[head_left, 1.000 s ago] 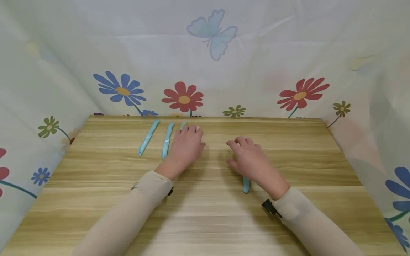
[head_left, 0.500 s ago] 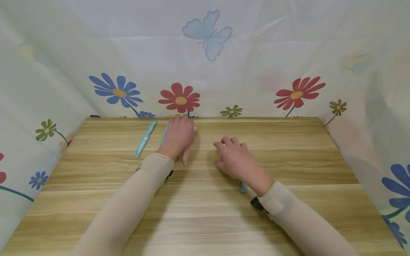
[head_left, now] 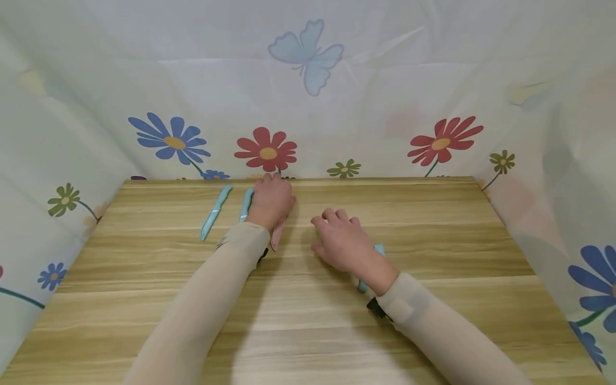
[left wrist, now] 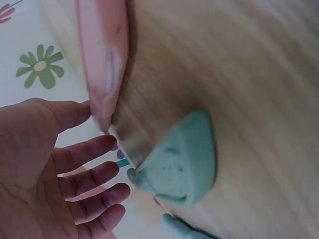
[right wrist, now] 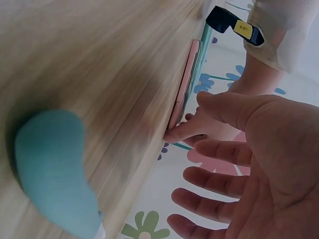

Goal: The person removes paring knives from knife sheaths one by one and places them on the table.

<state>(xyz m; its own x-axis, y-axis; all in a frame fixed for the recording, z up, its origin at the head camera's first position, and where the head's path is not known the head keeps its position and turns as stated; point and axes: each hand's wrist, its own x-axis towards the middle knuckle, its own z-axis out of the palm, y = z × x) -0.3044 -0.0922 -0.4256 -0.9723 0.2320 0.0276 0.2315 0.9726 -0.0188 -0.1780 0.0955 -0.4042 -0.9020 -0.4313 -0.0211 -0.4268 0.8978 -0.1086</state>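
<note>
My left hand [head_left: 272, 198] is at the table's far edge, over a pink knife [head_left: 276, 238] with a sheathed-looking blade. In the left wrist view its thumb touches one end of the pink knife [left wrist: 103, 45], and the other fingers stretch out loosely. A mint-green knife [left wrist: 184, 164] lies beside it, mostly hidden by the hand in the head view. My right hand [head_left: 341, 243] hovers, fingers spread and holding nothing. Partly beneath it is a light blue knife [head_left: 379, 249], whose rounded handle [right wrist: 55, 169] shows in the right wrist view.
Two more light blue knives, one farthest left [head_left: 216, 213] and one [head_left: 246, 203] partly behind my left hand, lie slanted on the wooden table [head_left: 308, 331]. A flower-printed white cloth [head_left: 375, 107] rises behind the table and along both sides.
My left hand has shifted left and toward the far edge, uncovering part of the pink knife. My right hand has drifted left over the table. The head view has panned slightly.
</note>
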